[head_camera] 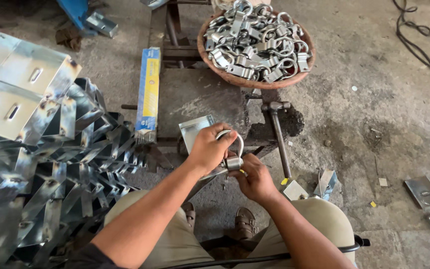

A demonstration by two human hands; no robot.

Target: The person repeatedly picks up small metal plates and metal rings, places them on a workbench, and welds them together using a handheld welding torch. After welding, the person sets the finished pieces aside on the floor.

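Observation:
My left hand (208, 147) grips a shiny metal loop clamp (235, 149) from above, fingers wrapped over its curved top. My right hand (255, 179) pinches the clamp's lower end from below, at its folded tabs. Both hands hold it just above a flat bent metal plate (194, 128) lying on a dark steel block (195, 97). My knees in khaki trousers frame the bottom of the view.
A round reddish bowl (235, 79) heaped with several similar clamps stands behind the block. A hammer (277, 129) lies to the right. A blue and yellow box (149, 89) lies left of the block. Stacked metal brackets (36, 149) fill the left side. Loose plates (426, 197) lie at the right.

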